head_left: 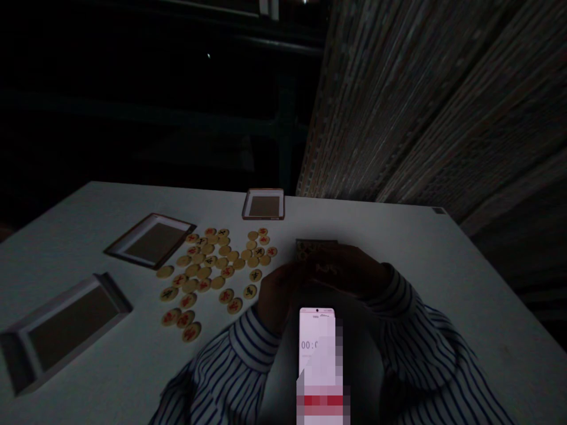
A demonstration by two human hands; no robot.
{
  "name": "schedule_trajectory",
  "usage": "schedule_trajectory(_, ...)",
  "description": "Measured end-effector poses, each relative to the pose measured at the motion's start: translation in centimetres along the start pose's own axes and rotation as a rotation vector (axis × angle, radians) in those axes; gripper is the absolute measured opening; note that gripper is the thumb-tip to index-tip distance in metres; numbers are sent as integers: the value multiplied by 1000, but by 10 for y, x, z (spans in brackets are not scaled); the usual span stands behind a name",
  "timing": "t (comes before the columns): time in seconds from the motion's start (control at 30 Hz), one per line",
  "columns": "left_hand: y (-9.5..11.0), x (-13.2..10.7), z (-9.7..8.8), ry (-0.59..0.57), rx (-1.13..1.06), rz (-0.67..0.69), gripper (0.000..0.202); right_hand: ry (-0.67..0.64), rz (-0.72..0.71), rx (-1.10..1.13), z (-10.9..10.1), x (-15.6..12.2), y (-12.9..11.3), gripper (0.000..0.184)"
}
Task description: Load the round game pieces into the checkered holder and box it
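Observation:
My left hand [280,289] and my right hand [348,268] meet over a small dark box [316,241], which seems to have chess pieces in it. The right hand arches across the near part of the box, and the left comes in from its left side. Deep shadow hides the fingertips of both hands, so whether they grip the box or a piece does not show. To the left lie many round wooden Chinese chess pieces [204,273], some with red or black characters up, others blank side up. A lit phone [317,336] with a timer is between my forearms.
On the white table [443,283] stand a shallow tray [264,190] at the back, another tray [116,242] at the left, and a longer open box [95,348] at the near left. A pleated curtain [398,106] hangs behind the right side. The room is dark.

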State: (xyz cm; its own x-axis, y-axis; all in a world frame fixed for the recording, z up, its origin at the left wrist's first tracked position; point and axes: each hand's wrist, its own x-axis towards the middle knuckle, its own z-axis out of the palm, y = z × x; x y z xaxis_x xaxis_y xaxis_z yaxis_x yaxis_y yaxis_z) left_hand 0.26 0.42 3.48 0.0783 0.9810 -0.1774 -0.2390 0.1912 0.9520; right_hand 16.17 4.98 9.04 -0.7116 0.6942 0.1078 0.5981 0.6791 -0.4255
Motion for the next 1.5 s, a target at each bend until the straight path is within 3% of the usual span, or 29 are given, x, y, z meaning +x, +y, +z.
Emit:
schedule_trajectory(0.23, -1, 0, 0, 19, 29, 43, 25, -29, -24, 30, -4, 1, 1, 25)
schedule_trajectory(0.47, -3, 5, -8, 288, 341, 192, 25, -90, 180, -70, -24, -6, 12, 20)
schedule_trajectory(0.6, -4, 6, -11, 355, 418, 209, 27, -146, 268, -123, -20, -7, 21, 23)
schedule_trajectory(1.0, -18, 9, -16, 282, 729, 280, 29, -329, 355, -261, -5, 1, 28, 27)
schedule_trajectory(1.5, -22, 13, -18, 257, 728, 280, 29, -368, 383, -275, -2, 4, 27, 27)
